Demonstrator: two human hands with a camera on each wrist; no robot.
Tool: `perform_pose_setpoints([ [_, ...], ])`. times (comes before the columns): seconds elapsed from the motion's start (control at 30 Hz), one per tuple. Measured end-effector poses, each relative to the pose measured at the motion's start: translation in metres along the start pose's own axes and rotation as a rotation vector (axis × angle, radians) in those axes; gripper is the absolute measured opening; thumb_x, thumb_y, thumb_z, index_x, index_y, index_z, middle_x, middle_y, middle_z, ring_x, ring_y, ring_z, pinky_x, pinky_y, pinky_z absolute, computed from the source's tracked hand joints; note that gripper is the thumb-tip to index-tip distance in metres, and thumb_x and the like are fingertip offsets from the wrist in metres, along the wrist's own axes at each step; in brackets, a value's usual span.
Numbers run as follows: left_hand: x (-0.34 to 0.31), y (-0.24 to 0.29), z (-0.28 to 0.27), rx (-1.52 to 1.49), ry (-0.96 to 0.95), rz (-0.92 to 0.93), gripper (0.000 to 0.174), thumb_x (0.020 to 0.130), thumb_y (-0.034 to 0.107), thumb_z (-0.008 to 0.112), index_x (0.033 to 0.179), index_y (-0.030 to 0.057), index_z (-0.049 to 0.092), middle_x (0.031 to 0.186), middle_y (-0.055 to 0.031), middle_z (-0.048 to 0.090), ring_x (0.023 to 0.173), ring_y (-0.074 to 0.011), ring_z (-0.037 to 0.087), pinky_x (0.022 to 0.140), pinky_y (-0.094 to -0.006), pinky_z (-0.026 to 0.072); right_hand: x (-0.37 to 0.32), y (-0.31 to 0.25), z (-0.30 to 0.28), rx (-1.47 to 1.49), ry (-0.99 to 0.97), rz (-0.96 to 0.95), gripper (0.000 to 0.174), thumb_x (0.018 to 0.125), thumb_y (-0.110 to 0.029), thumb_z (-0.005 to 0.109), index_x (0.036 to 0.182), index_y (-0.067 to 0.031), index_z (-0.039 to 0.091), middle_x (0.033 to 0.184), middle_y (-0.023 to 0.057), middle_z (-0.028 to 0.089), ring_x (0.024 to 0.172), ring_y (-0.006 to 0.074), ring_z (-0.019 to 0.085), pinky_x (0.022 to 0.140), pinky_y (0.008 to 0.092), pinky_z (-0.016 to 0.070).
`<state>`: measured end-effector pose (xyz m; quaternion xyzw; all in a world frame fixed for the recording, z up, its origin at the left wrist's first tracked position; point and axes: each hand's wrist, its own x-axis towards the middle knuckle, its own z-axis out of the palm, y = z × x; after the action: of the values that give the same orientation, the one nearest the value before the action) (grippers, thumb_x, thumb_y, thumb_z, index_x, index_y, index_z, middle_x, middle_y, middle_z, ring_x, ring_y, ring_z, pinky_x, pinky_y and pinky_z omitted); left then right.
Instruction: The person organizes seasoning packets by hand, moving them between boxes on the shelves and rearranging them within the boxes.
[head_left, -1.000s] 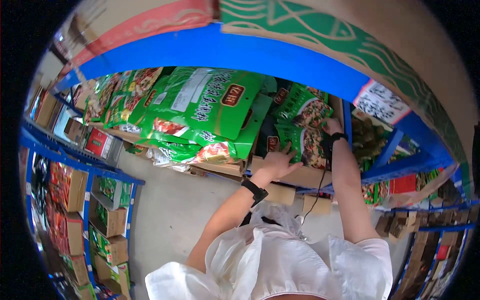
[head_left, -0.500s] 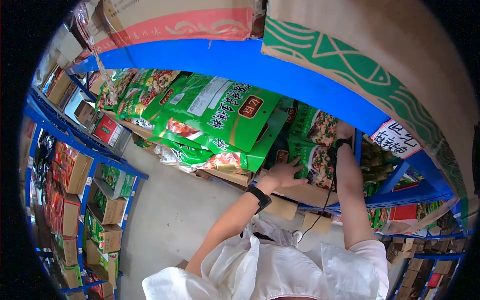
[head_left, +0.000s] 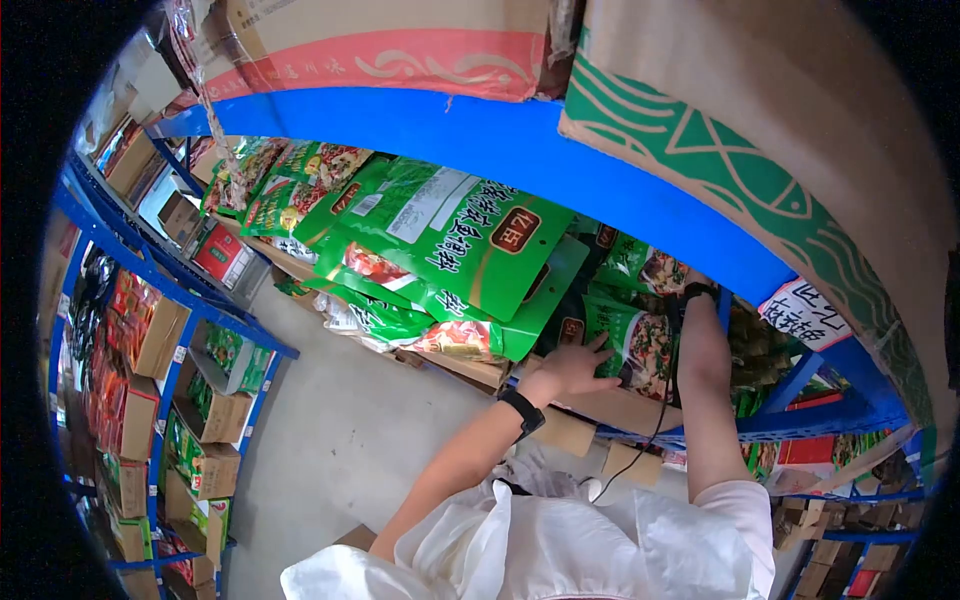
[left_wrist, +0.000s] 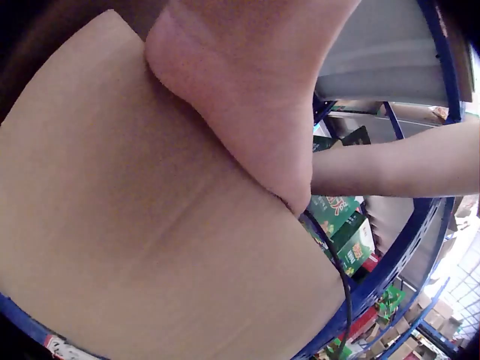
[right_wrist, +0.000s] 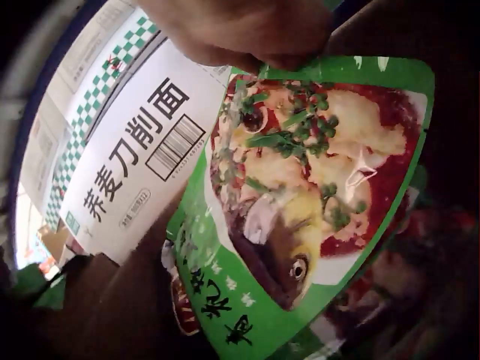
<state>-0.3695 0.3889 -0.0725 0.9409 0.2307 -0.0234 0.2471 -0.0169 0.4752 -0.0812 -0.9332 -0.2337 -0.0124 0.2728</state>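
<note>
Green food packets (head_left: 640,345) with pictures of a dish lie in a cardboard box (head_left: 610,408) on the shelf. The left hand (head_left: 570,372) rests with spread fingers at the box's front edge, touching a packet. In the left wrist view the same hand (left_wrist: 240,97) lies over a brown cardboard panel (left_wrist: 165,232), fingertips out of sight. The right hand is mostly hidden at the back of the box, below the blue beam; its wrist (head_left: 699,292) shows. In the right wrist view its curled fingers (right_wrist: 251,37) pinch the top edge of a green packet (right_wrist: 300,165) with a fish picture.
Large green packets (head_left: 450,235) are piled left of the box. A blue beam (head_left: 430,125) crosses above, carrying cartons. A dark cable (head_left: 655,430) hangs beside the right forearm. A white carton (right_wrist: 139,150) stands beyond the pinched packet.
The head view has shifted, so the shelf appears lower and further right. The right hand has reached further back, with less of it visible. The left hand has stayed at the box's front edge.
</note>
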Motion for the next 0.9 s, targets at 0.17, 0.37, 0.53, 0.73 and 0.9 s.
perform_pose_setpoints([
  [0.17, -0.001, -0.002, 0.005, -0.048, 0.023, 0.015, 0.070, 0.079, 0.064, 0.039, 0.131, 0.0160, 0.042, 0.143, -0.0112, 0.024, 0.118, -0.0447, 0.038, 0.095, -0.0455, 0.0387, -0.001, 0.001, 0.005, 0.035, -0.023, -0.023, 0.020, 0.087, -0.015, 0.050, 0.099, -0.0010, 0.058, 0.080, 0.0112, 0.059, 0.069, 0.0223, 0.056, 0.053, 0.0356, 0.0440],
  [0.37, -0.004, 0.001, 0.000, -0.033, 0.080, 0.022, 0.065, 0.080, 0.060, 0.043, 0.125, 0.0138, 0.050, 0.138, -0.0135, 0.034, 0.115, -0.0417, 0.043, 0.093, -0.0441, 0.0402, -0.016, 0.003, 0.000, 0.095, -0.034, -0.072, 0.022, 0.086, -0.016, 0.052, 0.099, -0.0001, 0.057, 0.079, 0.0091, 0.059, 0.071, 0.0190, 0.058, 0.054, 0.0326, 0.0449],
  [0.53, -0.011, 0.000, 0.011, -0.060, 0.394, 0.270, 0.043, 0.083, 0.046, 0.049, 0.078, 0.0069, 0.067, 0.093, -0.0140, 0.061, 0.082, -0.0314, 0.059, 0.068, -0.0410, 0.0484, -0.038, 0.016, -0.016, 0.246, -0.150, -0.177, 0.023, 0.085, -0.017, 0.054, 0.099, 0.0007, 0.057, 0.077, 0.0074, 0.059, 0.073, 0.0162, 0.059, 0.055, 0.0301, 0.0457],
  [0.73, -0.017, 0.007, 0.005, 0.113, 0.195, 0.159, 0.055, 0.085, 0.050, 0.042, 0.061, 0.0058, 0.065, 0.062, -0.0157, 0.060, 0.058, -0.0307, 0.059, 0.051, -0.0415, 0.0469, -0.155, 0.023, -0.066, 0.196, -0.489, -0.734, 0.019, 0.078, -0.016, 0.056, 0.086, 0.0004, 0.061, 0.073, 0.0163, 0.062, 0.069, 0.0260, 0.063, 0.056, 0.0355, 0.0485],
  [0.9, -0.015, 0.016, -0.004, 0.077, 0.095, 0.007, 0.067, 0.083, 0.060, 0.037, 0.059, 0.0036, 0.064, 0.062, -0.0158, 0.061, 0.064, -0.0323, 0.062, 0.056, -0.0421, 0.0482, -0.269, 0.068, -0.123, -0.317, -0.559, -0.721, 0.034, 0.085, -0.033, 0.049, 0.100, -0.0041, 0.061, 0.126, 0.0136, 0.046, 0.116, 0.0340, 0.042, 0.086, 0.0443, 0.0429],
])
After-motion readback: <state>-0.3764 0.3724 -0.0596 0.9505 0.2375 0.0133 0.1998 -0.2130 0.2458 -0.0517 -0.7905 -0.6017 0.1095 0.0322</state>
